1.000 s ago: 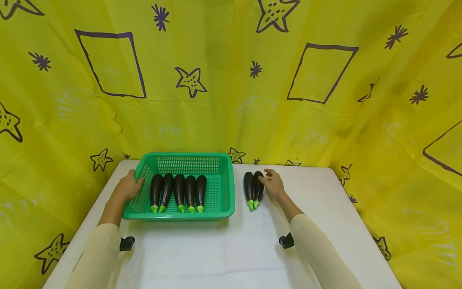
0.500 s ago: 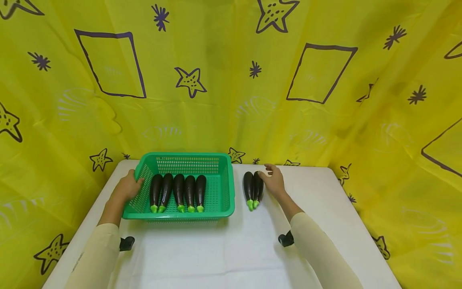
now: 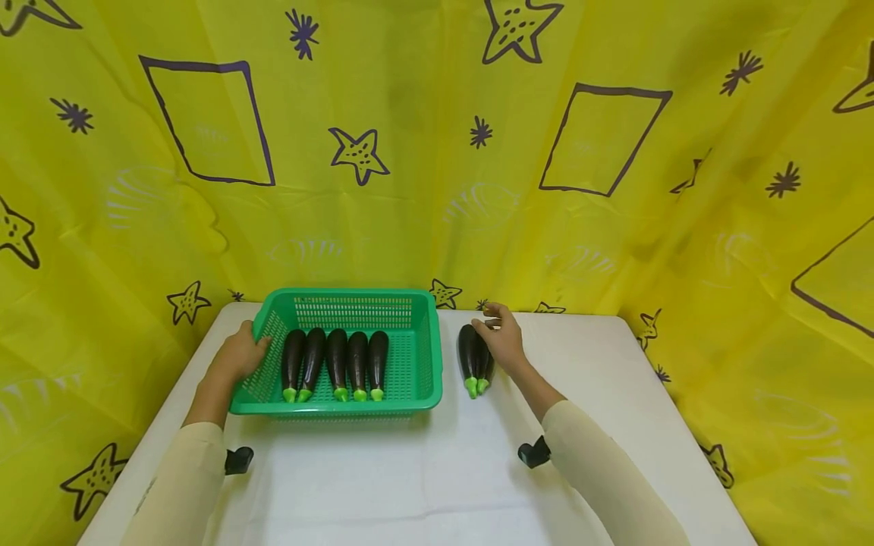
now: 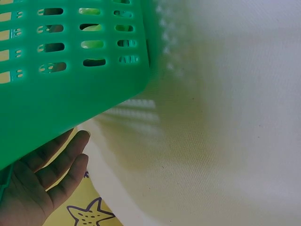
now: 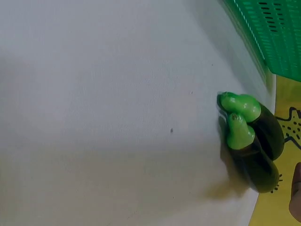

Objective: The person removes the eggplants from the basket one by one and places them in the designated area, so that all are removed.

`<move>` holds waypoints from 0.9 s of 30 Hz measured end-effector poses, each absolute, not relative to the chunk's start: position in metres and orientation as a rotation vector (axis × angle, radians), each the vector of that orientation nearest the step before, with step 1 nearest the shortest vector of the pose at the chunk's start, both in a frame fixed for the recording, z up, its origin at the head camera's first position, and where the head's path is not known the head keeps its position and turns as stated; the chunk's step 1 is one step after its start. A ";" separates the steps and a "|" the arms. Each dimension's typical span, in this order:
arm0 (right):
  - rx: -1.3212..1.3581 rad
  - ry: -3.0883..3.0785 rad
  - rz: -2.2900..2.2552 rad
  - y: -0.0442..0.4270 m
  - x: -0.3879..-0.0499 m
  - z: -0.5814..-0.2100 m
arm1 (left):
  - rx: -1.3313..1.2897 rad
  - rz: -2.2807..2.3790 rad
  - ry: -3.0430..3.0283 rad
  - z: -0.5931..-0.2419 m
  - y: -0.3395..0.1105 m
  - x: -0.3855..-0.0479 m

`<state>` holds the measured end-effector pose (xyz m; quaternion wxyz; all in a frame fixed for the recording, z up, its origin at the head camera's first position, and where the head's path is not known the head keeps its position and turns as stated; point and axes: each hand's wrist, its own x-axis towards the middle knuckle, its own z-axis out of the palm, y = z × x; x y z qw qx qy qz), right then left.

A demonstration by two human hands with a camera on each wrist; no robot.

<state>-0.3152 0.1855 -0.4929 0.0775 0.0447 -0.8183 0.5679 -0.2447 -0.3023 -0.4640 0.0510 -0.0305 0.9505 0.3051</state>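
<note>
In the head view a green plastic basket (image 3: 403,405) holds several dark eggplants (image 3: 337,359) in a row, green stems toward me. My left hand (image 3: 240,353) grips its left rim, thumb over the rim; the left wrist view shows fingers (image 4: 70,160) along the outer wall. On the table right of the basket, two more eggplants (image 3: 468,356) lie side by side. Over their far ends is my right hand (image 3: 504,339), loosely bent and partly covering the right one. In the right wrist view only part of a finger (image 5: 296,200) shows, apart from both eggplants (image 5: 256,169).
A white-covered table (image 3: 382,485) lies under everything. Yellow patterned curtain (image 3: 437,189) hangs right behind the table and along both sides. The black wrist camera mounts (image 3: 239,460) stick out inward from the sleeves.
My right hand has shifted left and slightly away from me, from beside the right eggplant to over the pair's far ends. The left hand, basket and eggplants have stayed put.
</note>
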 end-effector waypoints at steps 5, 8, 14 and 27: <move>0.171 -2.444 1.774 0.169 -0.309 -0.486 | -0.091 0.936 2.888 -0.464 -0.303 -0.245; 0.191 -2.446 1.781 0.161 -0.306 -0.482 | -0.087 0.944 2.888 -0.464 -0.303 -0.245; 0.243 -2.414 1.825 0.150 -0.303 -0.478 | -0.084 0.944 2.879 -0.465 -0.303 -0.246; 0.532 -2.350 1.933 0.117 -0.285 -0.469 | -0.093 0.932 2.870 -0.462 -0.302 -0.245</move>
